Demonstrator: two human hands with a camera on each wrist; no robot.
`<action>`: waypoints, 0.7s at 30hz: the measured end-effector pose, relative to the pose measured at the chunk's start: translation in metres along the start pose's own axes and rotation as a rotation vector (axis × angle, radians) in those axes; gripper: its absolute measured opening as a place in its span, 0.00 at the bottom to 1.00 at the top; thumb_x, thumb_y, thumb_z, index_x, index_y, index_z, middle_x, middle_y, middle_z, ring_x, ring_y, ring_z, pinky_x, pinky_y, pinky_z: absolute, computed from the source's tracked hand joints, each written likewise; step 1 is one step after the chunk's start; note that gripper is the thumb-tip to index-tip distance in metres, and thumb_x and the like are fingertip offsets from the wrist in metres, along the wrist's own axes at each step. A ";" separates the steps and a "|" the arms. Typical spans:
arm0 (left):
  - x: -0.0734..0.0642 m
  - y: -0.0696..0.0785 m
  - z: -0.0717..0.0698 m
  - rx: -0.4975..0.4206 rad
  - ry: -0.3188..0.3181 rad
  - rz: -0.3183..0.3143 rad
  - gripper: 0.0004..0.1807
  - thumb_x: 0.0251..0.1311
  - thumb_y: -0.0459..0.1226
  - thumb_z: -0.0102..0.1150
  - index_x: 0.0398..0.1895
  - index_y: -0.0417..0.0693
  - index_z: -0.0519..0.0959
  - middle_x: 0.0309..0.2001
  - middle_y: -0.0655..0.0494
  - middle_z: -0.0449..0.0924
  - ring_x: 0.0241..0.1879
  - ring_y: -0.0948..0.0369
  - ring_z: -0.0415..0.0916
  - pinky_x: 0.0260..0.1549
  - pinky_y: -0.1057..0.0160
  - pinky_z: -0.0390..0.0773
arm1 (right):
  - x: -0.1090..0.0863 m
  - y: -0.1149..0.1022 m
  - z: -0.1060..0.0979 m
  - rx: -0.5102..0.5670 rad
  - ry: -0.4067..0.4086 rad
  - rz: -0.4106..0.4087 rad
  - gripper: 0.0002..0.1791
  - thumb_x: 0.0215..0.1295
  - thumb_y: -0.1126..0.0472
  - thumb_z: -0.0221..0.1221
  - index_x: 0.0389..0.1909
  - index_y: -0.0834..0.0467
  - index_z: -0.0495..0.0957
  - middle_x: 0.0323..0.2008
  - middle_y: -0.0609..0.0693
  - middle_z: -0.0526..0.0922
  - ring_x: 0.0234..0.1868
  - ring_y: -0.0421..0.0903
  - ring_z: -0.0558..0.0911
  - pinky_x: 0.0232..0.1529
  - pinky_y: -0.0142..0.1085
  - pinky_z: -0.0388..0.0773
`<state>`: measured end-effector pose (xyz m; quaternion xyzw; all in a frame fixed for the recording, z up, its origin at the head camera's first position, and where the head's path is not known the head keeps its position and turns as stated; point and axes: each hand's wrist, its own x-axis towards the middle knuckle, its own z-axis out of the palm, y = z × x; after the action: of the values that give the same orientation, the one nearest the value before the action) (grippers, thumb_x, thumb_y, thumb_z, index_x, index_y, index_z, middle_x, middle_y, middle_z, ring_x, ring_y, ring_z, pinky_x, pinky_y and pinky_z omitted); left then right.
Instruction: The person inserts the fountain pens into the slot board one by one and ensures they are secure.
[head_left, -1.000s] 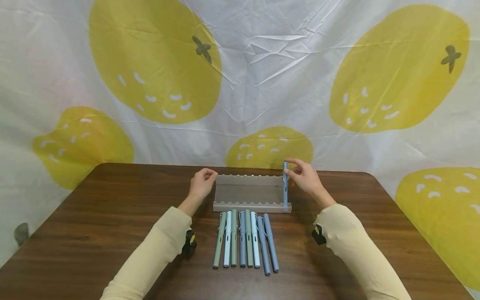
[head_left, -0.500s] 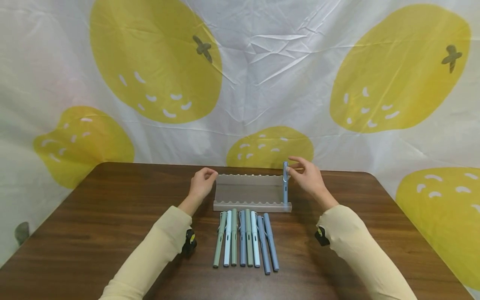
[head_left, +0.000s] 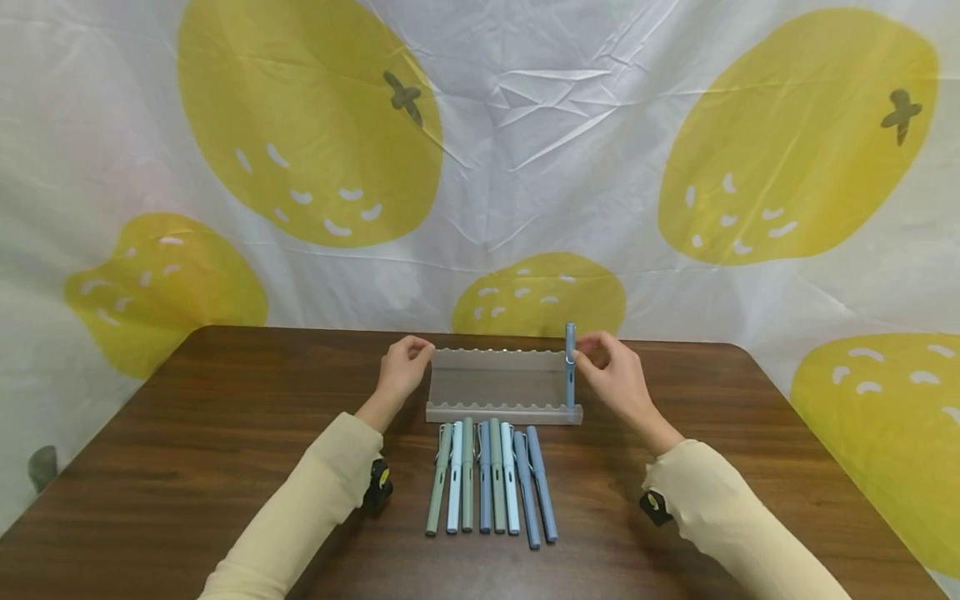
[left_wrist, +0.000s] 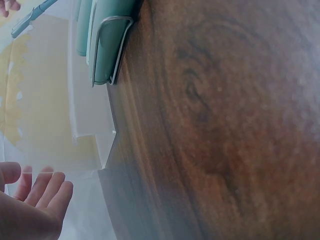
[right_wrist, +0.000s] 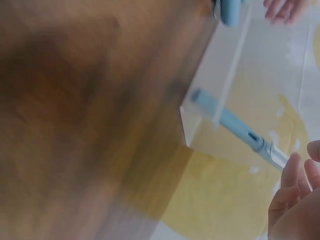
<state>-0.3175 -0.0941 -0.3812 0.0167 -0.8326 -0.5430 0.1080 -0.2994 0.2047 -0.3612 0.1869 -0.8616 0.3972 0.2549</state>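
A blue capped pen [head_left: 570, 379] stands on end at the right end of a clear, notched pen rack [head_left: 498, 383]. My right hand [head_left: 617, 371] pinches this pen below its top, thumb at its right edge; in the right wrist view, the fingers [right_wrist: 294, 167] partly hide its cap. At the rack's upper left corner, my left hand [head_left: 402, 367] pinches the edge between thumb and fingertips. A row of several green, light blue and blue pens lies in front of the rack, including a green pen [head_left: 438, 479] at the left and a blue pen [head_left: 542, 483] at the right.
The dark wooden table [head_left: 225, 467] ends at a back edge not far behind the rack. Behind it hangs a white cloth [head_left: 495, 183] printed with large yellow fruit. Black wrist cameras [head_left: 378, 483] sit at both sleeves.
My right hand's fingers, spread near the pen's top half a second ago, have come down and drawn together lower on it. The right forearm shifted slightly right. My left hand has stayed put.
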 end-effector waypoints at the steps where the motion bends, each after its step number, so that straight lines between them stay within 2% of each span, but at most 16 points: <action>1: 0.001 -0.001 0.000 -0.003 -0.001 -0.003 0.11 0.60 0.37 0.51 0.37 0.37 0.75 0.41 0.43 0.77 0.45 0.51 0.72 0.43 0.54 0.70 | -0.003 -0.001 0.001 0.004 -0.010 0.010 0.10 0.55 0.63 0.59 0.38 0.61 0.75 0.27 0.49 0.77 0.20 0.42 0.72 0.20 0.33 0.68; 3: 0.004 -0.007 0.002 -0.010 0.011 0.016 0.11 0.59 0.40 0.51 0.36 0.39 0.76 0.39 0.45 0.78 0.42 0.52 0.73 0.40 0.56 0.72 | -0.009 -0.003 0.004 0.011 -0.039 0.030 0.09 0.55 0.63 0.59 0.37 0.61 0.76 0.25 0.47 0.76 0.19 0.42 0.71 0.20 0.33 0.67; 7: 0.005 -0.009 0.003 -0.010 0.009 0.012 0.12 0.59 0.41 0.52 0.35 0.40 0.76 0.38 0.46 0.78 0.41 0.52 0.73 0.39 0.56 0.72 | -0.020 -0.006 0.008 0.007 -0.125 0.064 0.07 0.55 0.62 0.59 0.35 0.59 0.76 0.22 0.46 0.76 0.19 0.42 0.71 0.21 0.34 0.67; 9: 0.004 -0.008 0.002 -0.014 0.009 0.009 0.11 0.59 0.40 0.51 0.35 0.40 0.76 0.38 0.46 0.78 0.41 0.52 0.73 0.39 0.56 0.72 | -0.025 -0.008 0.010 0.003 -0.192 0.085 0.06 0.55 0.61 0.59 0.34 0.57 0.76 0.21 0.45 0.77 0.19 0.42 0.71 0.21 0.35 0.67; 10: 0.001 -0.004 0.001 -0.012 -0.004 -0.013 0.11 0.60 0.38 0.51 0.37 0.38 0.76 0.40 0.45 0.77 0.43 0.51 0.72 0.42 0.54 0.70 | -0.027 -0.009 0.011 0.006 -0.229 0.097 0.06 0.55 0.60 0.59 0.33 0.57 0.76 0.21 0.46 0.77 0.19 0.42 0.72 0.20 0.35 0.67; 16: -0.001 0.000 -0.001 0.001 -0.017 -0.005 0.11 0.61 0.37 0.49 0.38 0.36 0.75 0.41 0.42 0.77 0.44 0.50 0.71 0.42 0.54 0.71 | -0.039 -0.016 0.018 0.076 -0.478 0.159 0.08 0.55 0.62 0.58 0.35 0.60 0.75 0.21 0.51 0.78 0.17 0.45 0.73 0.16 0.35 0.71; 21: -0.002 0.001 0.000 -0.001 -0.009 0.004 0.11 0.60 0.37 0.50 0.38 0.36 0.75 0.40 0.42 0.77 0.43 0.50 0.72 0.41 0.54 0.71 | -0.045 -0.019 0.025 0.069 -0.606 0.088 0.12 0.55 0.60 0.59 0.39 0.62 0.74 0.21 0.48 0.77 0.16 0.43 0.74 0.16 0.34 0.71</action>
<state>-0.3160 -0.0938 -0.3808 0.0129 -0.8329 -0.5431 0.1054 -0.2606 0.1791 -0.3902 0.2679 -0.8916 0.3632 -0.0375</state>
